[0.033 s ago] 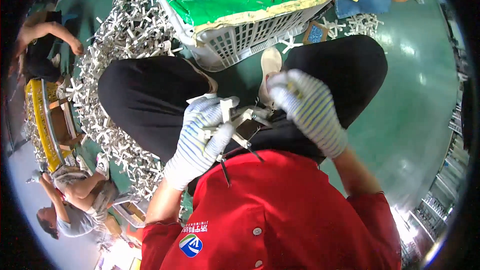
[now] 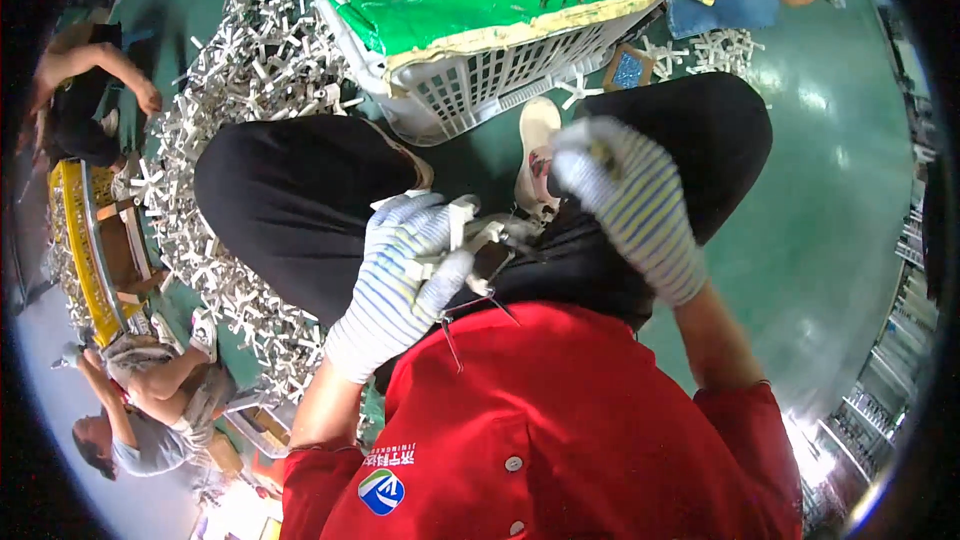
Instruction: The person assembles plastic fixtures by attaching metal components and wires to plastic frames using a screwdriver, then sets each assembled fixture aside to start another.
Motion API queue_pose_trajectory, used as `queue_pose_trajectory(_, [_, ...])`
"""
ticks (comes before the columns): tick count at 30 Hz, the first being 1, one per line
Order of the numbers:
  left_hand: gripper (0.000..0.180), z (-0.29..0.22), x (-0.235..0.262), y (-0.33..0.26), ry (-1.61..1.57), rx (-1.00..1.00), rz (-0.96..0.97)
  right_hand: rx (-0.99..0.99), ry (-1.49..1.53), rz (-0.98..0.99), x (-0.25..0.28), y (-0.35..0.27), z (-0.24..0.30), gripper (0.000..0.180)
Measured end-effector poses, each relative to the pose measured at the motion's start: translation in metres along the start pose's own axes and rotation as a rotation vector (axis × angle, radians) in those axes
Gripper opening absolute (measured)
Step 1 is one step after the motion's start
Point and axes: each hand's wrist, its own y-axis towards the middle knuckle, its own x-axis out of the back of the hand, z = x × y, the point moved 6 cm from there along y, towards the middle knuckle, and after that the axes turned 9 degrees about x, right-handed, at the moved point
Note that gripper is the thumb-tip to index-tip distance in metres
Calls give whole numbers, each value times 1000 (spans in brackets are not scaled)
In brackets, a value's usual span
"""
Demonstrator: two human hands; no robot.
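Observation:
My left hand (image 2: 400, 255), in a striped knit glove, is closed around a white branched plastic piece (image 2: 462, 225) above my lap. Thin black strips (image 2: 452, 342) stick out from that piece toward my red shirt. To its right, my gloved right hand (image 2: 630, 195) is raised over my right thigh, apart from the piece. Its fingers are curled and blurred by motion. Something small and yellowish-dark (image 2: 602, 154) shows within them, too unclear to name.
A white slatted basket (image 2: 455, 90) stands ahead, covered by a green sack (image 2: 420, 15) bearing thin black strips. White star-shaped pieces (image 2: 250, 90) heap on the floor at left. Beyond are a yellow crate (image 2: 85, 250) and seated people. A box of blue bits (image 2: 628, 70) lies past my foot.
My right hand has moved a little up and to the right, away from the white piece. The left hand stays almost in place, still gripping it.

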Motion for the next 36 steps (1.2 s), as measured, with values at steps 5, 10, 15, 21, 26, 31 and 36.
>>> queue_pose_trajectory(5, [48, 1, 0, 22, -22, 27, 140, 108, -285, -182, 56, 88, 10, 21])
queue_pose_trajectory(10, [42, 5, 4, 34, 62, -86, -20, 171, -671, -54, 42, 174, -20, 33])
queue_pose_trajectory(15, [32, 16, 11, 35, -20, -88, -192, 147, -987, 61, 10, 201, -18, 39])
queue_pose_trajectory(21, [31, 22, 15, 40, -54, -45, -186, 50, -1081, 183, 0, 213, -31, 39])
queue_pose_trajectory(26, [31, 26, 15, 42, -119, -65, -197, 142, -1083, 162, -4, 219, -31, 29])
queue_pose_trajectory(31, [29, 31, 17, 40, -336, -1, -231, 181, -895, 238, -1, 213, -42, 25])
queue_pose_trajectory(36, [28, 30, 17, 35, -308, 18, -234, 230, -620, 4, 20, 202, -16, 12])
